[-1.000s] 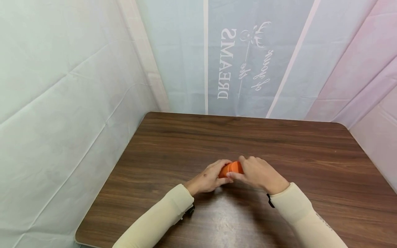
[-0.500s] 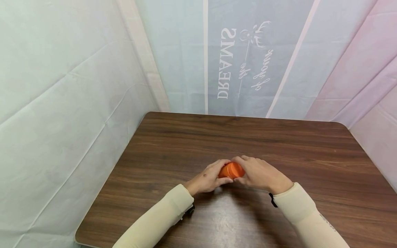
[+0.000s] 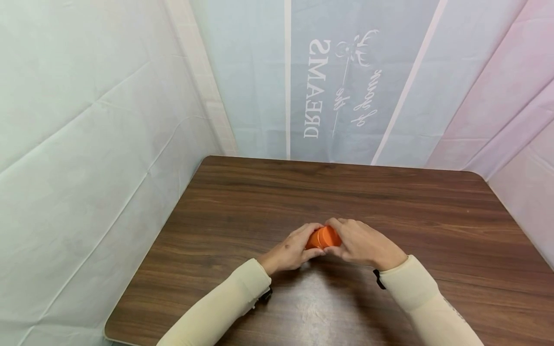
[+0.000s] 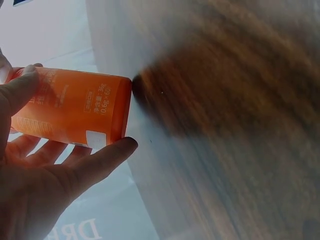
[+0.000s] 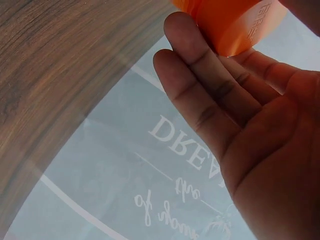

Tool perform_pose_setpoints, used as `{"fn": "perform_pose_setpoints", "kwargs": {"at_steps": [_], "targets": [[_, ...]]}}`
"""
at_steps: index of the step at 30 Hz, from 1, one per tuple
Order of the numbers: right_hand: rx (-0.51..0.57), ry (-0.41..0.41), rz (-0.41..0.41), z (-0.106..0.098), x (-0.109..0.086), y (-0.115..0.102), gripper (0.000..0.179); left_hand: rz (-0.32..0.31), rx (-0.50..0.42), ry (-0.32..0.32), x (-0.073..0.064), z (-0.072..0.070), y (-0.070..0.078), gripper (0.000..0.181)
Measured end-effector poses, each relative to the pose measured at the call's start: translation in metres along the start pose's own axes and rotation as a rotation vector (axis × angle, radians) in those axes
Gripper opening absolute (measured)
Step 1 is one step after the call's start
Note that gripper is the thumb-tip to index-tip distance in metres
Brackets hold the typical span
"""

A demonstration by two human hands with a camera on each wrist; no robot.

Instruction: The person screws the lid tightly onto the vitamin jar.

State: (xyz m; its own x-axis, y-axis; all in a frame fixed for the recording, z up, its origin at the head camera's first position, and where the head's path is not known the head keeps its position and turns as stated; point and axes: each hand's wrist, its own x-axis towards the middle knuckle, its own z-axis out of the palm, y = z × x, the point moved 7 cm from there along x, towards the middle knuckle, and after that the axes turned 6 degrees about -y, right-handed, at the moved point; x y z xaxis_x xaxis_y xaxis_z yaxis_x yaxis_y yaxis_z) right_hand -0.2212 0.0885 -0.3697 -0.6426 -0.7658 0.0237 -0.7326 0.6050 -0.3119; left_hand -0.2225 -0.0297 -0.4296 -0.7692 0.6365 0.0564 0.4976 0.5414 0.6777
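Note:
An orange bottle (image 4: 75, 105) with white print and a small white patch is held tilted between both hands above the wooden table. Fingers and thumb of my left hand (image 3: 289, 247) wrap round its body; the base sticks out past the little finger in the left wrist view. On the other end sits an orange cap (image 5: 240, 25) with raised lettering. My right hand (image 3: 365, 242) grips this cap between thumb and forefingers, while its outer fingers stretch out loosely. Whether the base touches the table cannot be told.
The brown wood-grain table (image 3: 259, 192) has rounded corners. A pale cloth (image 3: 108, 144) hangs along its left side, and a blue-grey printed cloth (image 3: 259, 96) hangs behind its far edge.
My right hand has turned a little round the cap, its thumb shifting from over the cap's near edge to beside it. The left hand and the bottle stay nearly still.

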Motion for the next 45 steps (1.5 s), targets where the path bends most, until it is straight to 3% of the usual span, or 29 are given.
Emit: {"fn": "perform_pose_setpoints", "kwargs": {"at_steps": [9, 16, 20, 25, 37, 45], "targets": [[0.013, 0.002, 0.014, 0.001, 0.001, -0.001, 0.04, 0.005, 0.015, 0.014, -0.002, 0.001, 0.0, 0.05], [0.008, -0.012, 0.07, 0.004, 0.002, 0.0, 0.04, 0.006, 0.018, 0.018, -0.003, 0.001, 0.001, 0.049], [0.012, -0.004, 0.05, 0.004, 0.003, 0.0, 0.039, 0.001, 0.008, 0.014, -0.003, 0.002, -0.001, 0.049], [0.068, -0.015, 0.048, 0.005, 0.003, 0.002, 0.04, -0.031, -0.024, -0.003, -0.002, 0.001, -0.005, 0.051], [0.209, -0.041, 0.13, 0.011, -0.001, 0.017, 0.05, -0.029, -0.076, -0.008, -0.002, -0.003, -0.008, 0.054], [0.242, -0.038, 0.135, 0.015, 0.0, 0.018, 0.048, -0.071, -0.135, -0.024, -0.004, -0.003, -0.011, 0.054]]}}
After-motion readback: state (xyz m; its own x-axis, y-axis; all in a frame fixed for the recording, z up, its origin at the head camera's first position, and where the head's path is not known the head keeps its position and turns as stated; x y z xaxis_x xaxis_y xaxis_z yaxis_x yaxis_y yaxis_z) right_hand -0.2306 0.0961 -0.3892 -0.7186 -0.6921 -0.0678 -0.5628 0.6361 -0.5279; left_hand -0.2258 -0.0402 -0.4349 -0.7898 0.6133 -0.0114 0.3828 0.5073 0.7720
